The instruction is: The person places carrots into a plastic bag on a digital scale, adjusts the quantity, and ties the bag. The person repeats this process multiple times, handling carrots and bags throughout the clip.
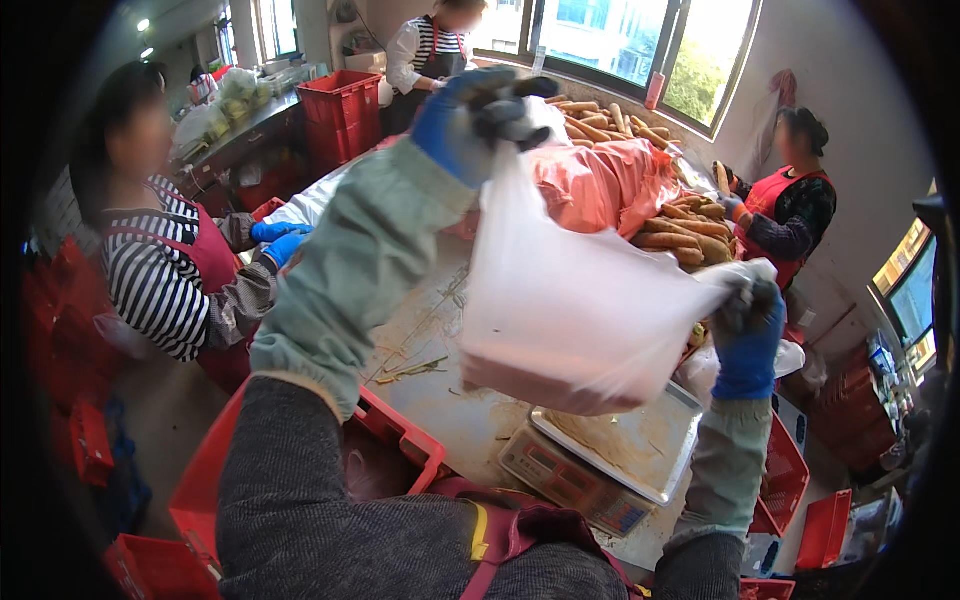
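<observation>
My left hand (487,124), in a blue and dark coated work glove, is raised high and grips one top corner of a translucent white plastic bag (562,300). Lower down at the right, my right hand (750,330), gloved alike, grips the other corner. Stretched between both hands, the bag sags with something pinkish in its bottom; what that is cannot be told. Below it, at the near edge of the metal table (420,330), stands a digital scale (570,480) with a dirt-marked metal tray (637,442).
Carrots (690,232) lie heaped beside red plastic sheeting (600,180) at the back of the table. A red crate (405,435) adjoins its near left edge. Co-workers stand at the left (187,262), the back (431,52) and the right, the last holding a carrot (722,178).
</observation>
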The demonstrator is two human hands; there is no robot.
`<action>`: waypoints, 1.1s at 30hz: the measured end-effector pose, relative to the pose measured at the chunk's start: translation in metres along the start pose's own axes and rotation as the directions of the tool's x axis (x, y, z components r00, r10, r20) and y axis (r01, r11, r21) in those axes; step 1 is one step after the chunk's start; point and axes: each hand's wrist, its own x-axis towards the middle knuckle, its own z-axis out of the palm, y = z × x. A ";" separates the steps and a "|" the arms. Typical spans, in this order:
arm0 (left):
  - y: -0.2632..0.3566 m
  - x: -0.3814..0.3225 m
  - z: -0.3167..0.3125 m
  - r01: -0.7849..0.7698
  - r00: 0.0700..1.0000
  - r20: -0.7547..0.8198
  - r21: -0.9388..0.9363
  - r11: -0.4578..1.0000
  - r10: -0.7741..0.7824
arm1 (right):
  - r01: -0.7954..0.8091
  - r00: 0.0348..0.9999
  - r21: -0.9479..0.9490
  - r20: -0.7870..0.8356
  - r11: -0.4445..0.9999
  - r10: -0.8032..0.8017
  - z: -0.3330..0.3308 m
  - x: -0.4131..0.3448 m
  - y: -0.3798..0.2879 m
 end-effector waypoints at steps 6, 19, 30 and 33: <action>-0.089 0.033 0.019 0.139 0.987 0.094 -0.090 0.986 -0.130 | 0.161 0.960 -0.361 -0.157 0.919 -0.230 -0.023 -0.075 -0.046; -0.218 -0.032 -0.006 0.447 0.894 0.032 -0.079 0.891 -0.446 | 0.120 0.867 -0.178 -0.461 0.977 -0.191 -0.135 -0.248 0.000; -0.229 -0.138 -0.037 0.372 0.915 -0.161 -0.015 0.928 -0.370 | 0.039 0.628 -0.370 -0.714 0.928 -0.311 -0.137 -0.252 0.035; -0.229 -0.136 -0.035 0.381 0.919 -0.147 0.081 0.921 -0.367 | 0.089 0.603 -0.292 -0.745 0.952 -0.285 -0.130 -0.247 0.038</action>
